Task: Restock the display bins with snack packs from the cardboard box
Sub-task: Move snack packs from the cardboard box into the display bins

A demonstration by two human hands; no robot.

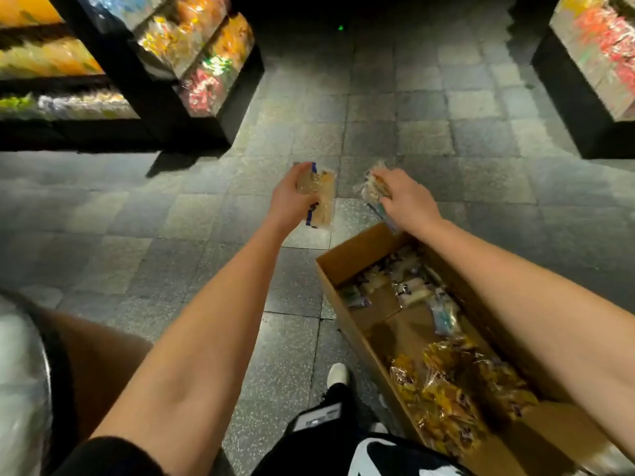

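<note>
One cardboard box (357, 250), one left hand (292, 197), one right hand (405, 197), one white shoe (337, 374), snack packs (443, 386) uncountable.

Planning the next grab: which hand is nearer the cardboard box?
Right. The right hand, gripping a clear pack, is at the cardboard box's far end; the left hand holds a blue-edged pack farther left, over floor.

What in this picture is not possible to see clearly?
Head view:
- Print on the snack pack in the left hand: blurred, fingers cover part.
- Number of packs in the right hand: the hand hides them.
- Cardboard box: near end cut by the bottom edge.
- Display bins: contents blurred, cut by the top edge.
</note>
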